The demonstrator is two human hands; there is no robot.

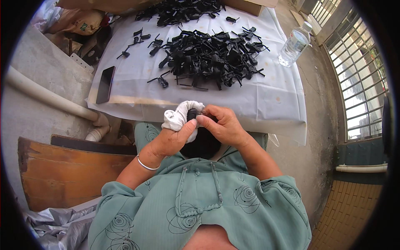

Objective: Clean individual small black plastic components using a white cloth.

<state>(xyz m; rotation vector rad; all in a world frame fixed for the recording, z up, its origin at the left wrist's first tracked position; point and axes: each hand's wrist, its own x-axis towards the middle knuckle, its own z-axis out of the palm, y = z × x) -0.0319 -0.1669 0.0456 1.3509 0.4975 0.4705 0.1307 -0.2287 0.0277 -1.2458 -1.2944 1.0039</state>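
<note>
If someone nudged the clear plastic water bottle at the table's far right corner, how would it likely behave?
The water bottle stands upright, tall and narrow, so a push near the cap would probably tip it. Round-bodied, it would likely roll once down, and it sits close to the table edge. Its clear thin plastic suggests it is light; the fill level is hard to tell.

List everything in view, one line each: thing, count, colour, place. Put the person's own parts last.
plastic parts pile: many, black, table middle
second parts pile: many, black, table's far edge
table cover: one, white, over table
phone: one, black, table's left edge
water bottle: one, clear, table's right edge
pipe: one, white, left floor
wooden board: one, brown, lower left
small part: one, black, between both hands
left hand: cloth-wrapped fingers, gripping part
right hand: bare, pinching part
</note>
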